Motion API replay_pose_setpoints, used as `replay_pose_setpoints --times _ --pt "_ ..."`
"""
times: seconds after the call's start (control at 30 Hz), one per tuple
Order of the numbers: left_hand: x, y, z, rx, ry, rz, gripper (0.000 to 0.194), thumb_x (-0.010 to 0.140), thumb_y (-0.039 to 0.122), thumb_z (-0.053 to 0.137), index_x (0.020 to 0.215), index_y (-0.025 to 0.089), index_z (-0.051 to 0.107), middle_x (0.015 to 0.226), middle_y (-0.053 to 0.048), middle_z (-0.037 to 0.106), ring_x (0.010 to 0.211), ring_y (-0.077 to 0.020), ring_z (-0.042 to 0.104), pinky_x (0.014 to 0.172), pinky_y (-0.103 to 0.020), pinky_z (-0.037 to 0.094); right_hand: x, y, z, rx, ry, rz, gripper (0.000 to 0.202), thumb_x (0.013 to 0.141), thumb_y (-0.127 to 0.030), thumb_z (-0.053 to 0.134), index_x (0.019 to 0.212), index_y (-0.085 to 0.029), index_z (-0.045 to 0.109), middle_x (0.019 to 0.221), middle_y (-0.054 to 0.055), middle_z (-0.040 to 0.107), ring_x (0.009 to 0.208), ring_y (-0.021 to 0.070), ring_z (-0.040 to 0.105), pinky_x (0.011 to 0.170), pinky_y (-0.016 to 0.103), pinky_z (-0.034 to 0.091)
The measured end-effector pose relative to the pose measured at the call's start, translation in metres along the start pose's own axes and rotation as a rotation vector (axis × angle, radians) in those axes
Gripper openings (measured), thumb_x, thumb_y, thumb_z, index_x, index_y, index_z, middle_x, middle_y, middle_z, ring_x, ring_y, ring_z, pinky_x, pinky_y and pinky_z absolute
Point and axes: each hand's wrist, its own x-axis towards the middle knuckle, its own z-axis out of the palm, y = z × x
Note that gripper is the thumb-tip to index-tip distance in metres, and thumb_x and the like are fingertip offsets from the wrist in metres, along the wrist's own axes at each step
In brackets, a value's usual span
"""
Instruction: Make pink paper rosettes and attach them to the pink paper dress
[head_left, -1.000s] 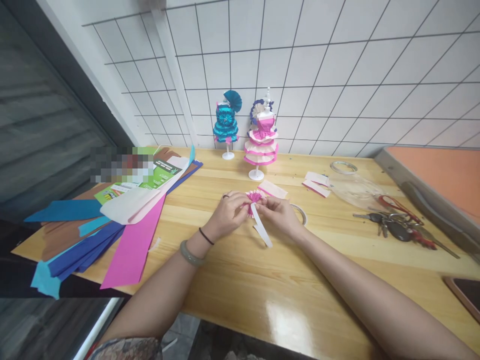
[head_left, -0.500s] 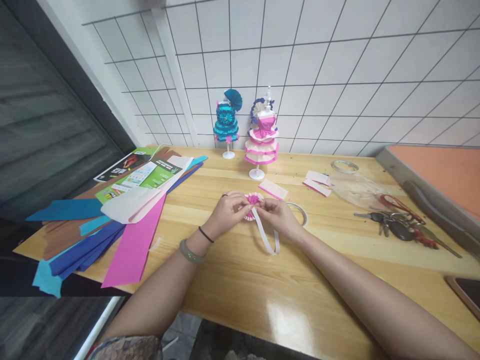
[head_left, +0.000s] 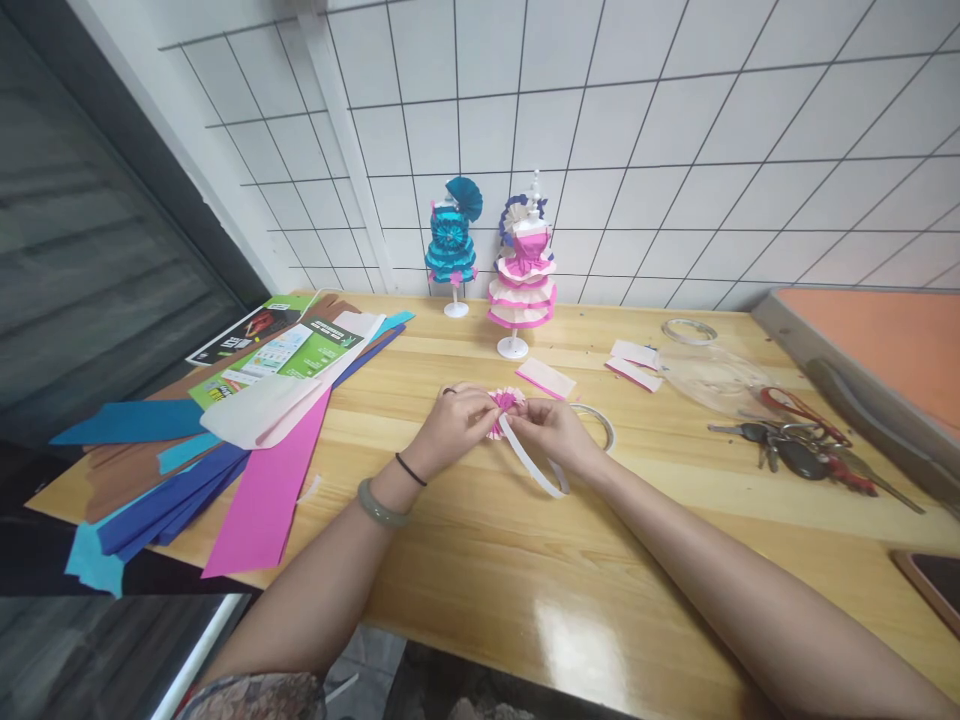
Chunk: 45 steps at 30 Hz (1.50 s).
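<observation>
A round pleated rosette (head_left: 507, 399) of pink and white paper is held between my two hands above the wooden table (head_left: 450, 540). My left hand (head_left: 459, 420) pinches its left side with thumb and forefinger. On the right, my right hand (head_left: 553, 428) has its fingertips closed at the rosette's centre, at the upper end of a white strip (head_left: 529, 462). That strip loops down below the right hand. A tape roll (head_left: 606, 428) lies flat just beyond the right wrist.
Two dress forms, one teal (head_left: 451, 245) and one pink-white (head_left: 523, 275), stand at the back, with a blue-white one partly hidden. Coloured papers (head_left: 274, 480) lie left. Folded paper pieces (head_left: 546, 378), another tape roll (head_left: 688, 332), keys (head_left: 801, 458) and a phone (head_left: 934, 585) are also there.
The loop of the white strip has swung slightly to the right and up. Both hands keep nearly the same place and pinch.
</observation>
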Motion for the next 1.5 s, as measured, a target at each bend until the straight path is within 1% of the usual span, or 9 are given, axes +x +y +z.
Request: replay_pose_setpoints --times 0.1,0.2,0.4,0.63,0.83,0.93,1.1,1.27,1.5 --pt "0.000 0.003 -0.002 0.211 -0.001 0.090 0.017 0.084 0.022 0.045 0.082 0.019 0.062 0.088 -0.005 0.066 0.096 -0.0188 0.054 0.088 -0.039 0.032 0.000 -0.001 0.001 0.002 -0.002 0.022 0.029 0.072 -0.043 0.058 0.072 -0.015 0.062 0.064 0.000 0.062 0.057 0.0127 0.052 0.054 0.024 0.037" --pt "-0.001 0.007 -0.004 0.296 -0.016 0.122 0.018 0.085 0.022 0.043 0.084 0.018 0.060 0.090 -0.006 0.065 0.098 -0.0187 0.052 0.091 -0.039 0.029 0.000 -0.002 0.001 0.016 0.007 0.030 0.028 0.071 -0.042 0.059 0.073 -0.015 0.063 0.064 -0.001 0.061 0.055 0.0118 0.050 0.053 0.023 0.037" --pt "-0.001 0.008 -0.005 0.257 -0.029 0.082 0.017 0.084 0.021 0.042 0.084 0.018 0.059 0.089 -0.005 0.065 0.095 -0.0183 0.053 0.085 -0.036 0.033 -0.003 -0.007 0.000 -0.011 0.032 0.022 0.026 0.073 -0.040 0.058 0.070 -0.014 0.062 0.063 0.000 0.059 0.055 0.0111 0.048 0.052 0.022 0.034" --pt "-0.001 0.004 -0.004 0.194 -0.016 0.078 0.014 0.081 0.018 0.047 0.084 0.019 0.061 0.087 -0.004 0.066 0.093 -0.0178 0.054 0.085 -0.035 0.034 -0.005 -0.008 0.004 0.040 0.036 0.064 0.028 0.071 -0.043 0.059 0.068 -0.015 0.060 0.058 -0.002 0.055 0.050 0.0094 0.044 0.047 0.021 0.033" --pt "-0.001 0.002 -0.005 0.261 -0.073 0.100 0.017 0.083 0.019 0.045 0.083 0.019 0.061 0.087 -0.005 0.065 0.092 -0.0181 0.054 0.085 -0.036 0.034 -0.005 -0.009 0.005 -0.010 0.038 0.034 0.029 0.073 -0.042 0.056 0.063 -0.015 0.056 0.055 -0.003 0.049 0.050 0.0079 0.038 0.045 0.020 0.029" --pt "-0.001 0.003 -0.004 0.325 -0.074 0.147 0.018 0.084 0.022 0.044 0.080 0.018 0.061 0.086 -0.005 0.066 0.097 -0.0196 0.053 0.091 -0.040 0.030 -0.004 -0.007 0.005 -0.017 0.033 0.019 0.031 0.072 -0.044 0.056 0.063 -0.015 0.056 0.055 -0.003 0.048 0.050 0.0081 0.038 0.045 0.020 0.029" --pt "-0.001 0.004 -0.002 0.406 -0.006 0.180 0.018 0.083 0.020 0.046 0.074 0.020 0.061 0.082 -0.003 0.067 0.113 -0.0229 0.046 0.101 -0.050 0.016 -0.003 -0.005 0.003 0.015 0.014 0.046 0.032 0.071 -0.046 0.057 0.069 -0.014 0.061 0.059 -0.002 0.054 0.050 0.0082 0.041 0.046 0.020 0.030" --pt "-0.001 0.004 0.001 0.420 0.023 0.177 0.017 0.082 0.020 0.047 0.072 0.020 0.061 0.079 -0.003 0.067 0.110 -0.0227 0.048 0.102 -0.053 0.015 -0.002 -0.010 0.002 0.024 0.039 0.143 0.029 0.067 -0.044 0.062 0.065 -0.015 0.064 0.049 -0.004 0.049 0.044 0.0066 0.035 0.042 0.020 0.025" --pt "-0.001 0.005 0.005 0.465 0.054 0.190 0.015 0.082 0.019 0.048 0.076 0.020 0.062 0.079 -0.005 0.066 0.107 -0.0239 0.050 0.101 -0.056 0.017 -0.005 -0.021 0.006 0.028 0.141 0.257 0.021 0.061 -0.037 0.066 0.056 -0.017 0.062 0.041 -0.005 0.048 0.039 0.0065 0.033 0.039 0.022 0.023"
